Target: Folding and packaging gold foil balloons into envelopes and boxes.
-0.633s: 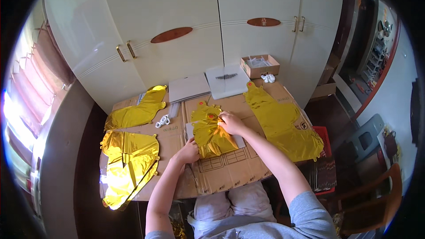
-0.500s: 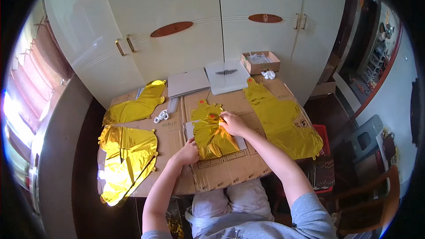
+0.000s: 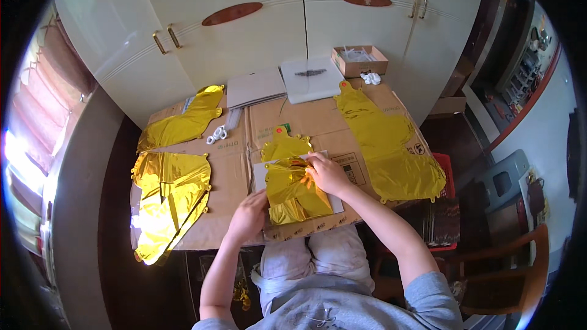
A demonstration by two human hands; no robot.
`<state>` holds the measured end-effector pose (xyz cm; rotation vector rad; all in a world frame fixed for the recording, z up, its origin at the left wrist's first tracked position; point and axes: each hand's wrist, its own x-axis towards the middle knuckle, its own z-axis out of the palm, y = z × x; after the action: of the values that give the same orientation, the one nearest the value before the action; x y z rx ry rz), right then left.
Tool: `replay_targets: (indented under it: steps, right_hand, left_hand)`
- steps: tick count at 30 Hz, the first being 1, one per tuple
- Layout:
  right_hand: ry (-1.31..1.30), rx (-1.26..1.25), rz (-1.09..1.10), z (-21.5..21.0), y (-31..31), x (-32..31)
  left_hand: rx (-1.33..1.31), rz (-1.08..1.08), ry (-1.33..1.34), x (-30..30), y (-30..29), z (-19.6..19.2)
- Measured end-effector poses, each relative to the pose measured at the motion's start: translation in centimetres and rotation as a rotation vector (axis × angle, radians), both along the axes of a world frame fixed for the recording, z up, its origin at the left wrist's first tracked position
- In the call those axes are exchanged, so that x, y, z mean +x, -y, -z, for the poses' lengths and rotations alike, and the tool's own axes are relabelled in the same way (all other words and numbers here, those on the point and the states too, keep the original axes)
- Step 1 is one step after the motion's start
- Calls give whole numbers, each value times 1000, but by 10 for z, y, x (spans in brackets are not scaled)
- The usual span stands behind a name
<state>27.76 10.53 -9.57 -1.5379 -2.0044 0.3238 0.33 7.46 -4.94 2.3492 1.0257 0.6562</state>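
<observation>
Folding the gold foil balloon (image 3: 292, 192) at frame centre, we are pinching its top with the right hand (image 3: 327, 173) while the left hand (image 3: 249, 215) is pressing flat on its lower-left edge; next probably calls for creasing.

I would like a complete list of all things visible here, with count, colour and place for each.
gold foil balloon pieces: several, gold, spread over the table's left, centre and right
flat brown cardboard sheets: brown, covering the table
grey flat card stacks: two, grey and white, far edge
small open cardboard box: one, brown, far right
cream wardrobe doors: cream, behind the table
left hand: at the near edge of the centre foil
right hand: on the centre foil
</observation>
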Motion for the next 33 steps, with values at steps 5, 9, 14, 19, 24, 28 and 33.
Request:
replay_targets:
  steps: [5, 9, 14, 19, 24, 28, 33]
  right_hand:
    - [3, 2, 17, 2, 0, -2]
    - [-6, 16, 27, 12, -3, 1]
    - [-12, 39, 17, 8, -2, 0]
    - [2, 6, 18, -1, 0, -1]
    - [-16, 37, 8, -4, 0, 0]
    - [-37, -102, -32, -8, -7, 6]
    - [-138, 216, -57, 5, -6, 12]
  left_hand:
    - [313, -59, -80, 29, 74, 15]
    - [329, 61, -314, 69, 117, 14]
    - [351, -53, -434, 75, 107, 26]
    - [359, -106, -505, 78, 100, 27]
    - [366, -102, -525, 82, 99, 21]
    - [353, -95, -557, 82, 99, 20]
    - [348, -97, -557, 81, 99, 20]
